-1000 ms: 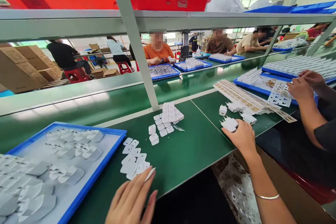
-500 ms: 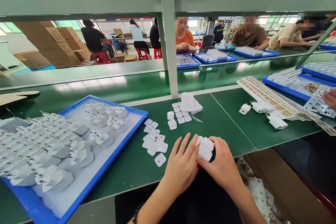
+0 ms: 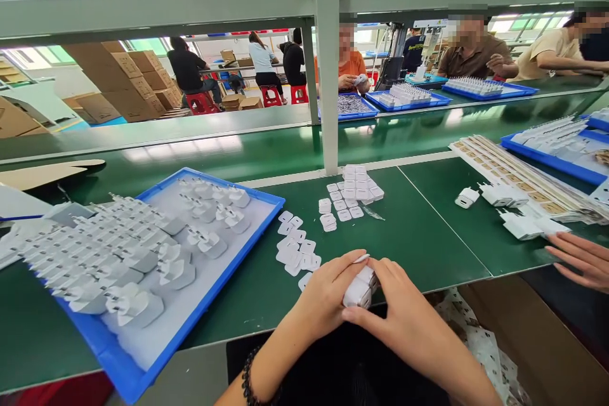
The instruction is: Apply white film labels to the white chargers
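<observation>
Here the charger (image 3: 359,290) sits between both hands at the near edge of the table (image 3: 419,247): the left hand (image 3: 326,297) grips its left side, the right hand (image 3: 404,320) its right. Its long axis points away, slightly rightward; stickers (image 3: 297,252) lie just left.

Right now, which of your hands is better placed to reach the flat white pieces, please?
Probably the left hand: the flat white pieces lie just beside it, while the right hand sits beyond the white charger both hands hold.
</observation>
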Action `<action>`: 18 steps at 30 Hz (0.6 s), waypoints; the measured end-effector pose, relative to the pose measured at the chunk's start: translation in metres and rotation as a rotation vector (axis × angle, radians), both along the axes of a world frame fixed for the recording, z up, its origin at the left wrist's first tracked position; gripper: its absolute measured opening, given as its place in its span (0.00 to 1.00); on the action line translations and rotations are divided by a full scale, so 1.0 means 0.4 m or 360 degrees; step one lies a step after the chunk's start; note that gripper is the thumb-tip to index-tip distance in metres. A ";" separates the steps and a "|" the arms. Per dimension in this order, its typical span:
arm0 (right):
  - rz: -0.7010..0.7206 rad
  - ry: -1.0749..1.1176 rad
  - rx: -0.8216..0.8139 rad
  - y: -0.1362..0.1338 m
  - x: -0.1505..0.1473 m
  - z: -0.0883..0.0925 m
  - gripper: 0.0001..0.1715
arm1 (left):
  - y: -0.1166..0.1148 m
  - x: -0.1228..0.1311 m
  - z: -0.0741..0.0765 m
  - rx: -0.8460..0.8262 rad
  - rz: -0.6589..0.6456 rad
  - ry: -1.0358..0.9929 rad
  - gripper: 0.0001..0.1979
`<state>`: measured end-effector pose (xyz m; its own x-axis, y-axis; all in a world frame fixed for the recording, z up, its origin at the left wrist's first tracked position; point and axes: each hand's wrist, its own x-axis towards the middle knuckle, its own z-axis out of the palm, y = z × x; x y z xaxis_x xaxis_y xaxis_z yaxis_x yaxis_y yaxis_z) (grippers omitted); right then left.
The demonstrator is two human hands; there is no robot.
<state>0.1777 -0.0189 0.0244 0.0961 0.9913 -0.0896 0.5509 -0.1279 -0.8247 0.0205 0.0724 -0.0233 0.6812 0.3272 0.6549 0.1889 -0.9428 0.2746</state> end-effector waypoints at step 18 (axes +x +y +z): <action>0.0099 0.1368 -0.0156 0.042 0.039 -0.004 0.21 | -0.079 -0.025 0.068 0.0400 0.0051 0.0031 0.14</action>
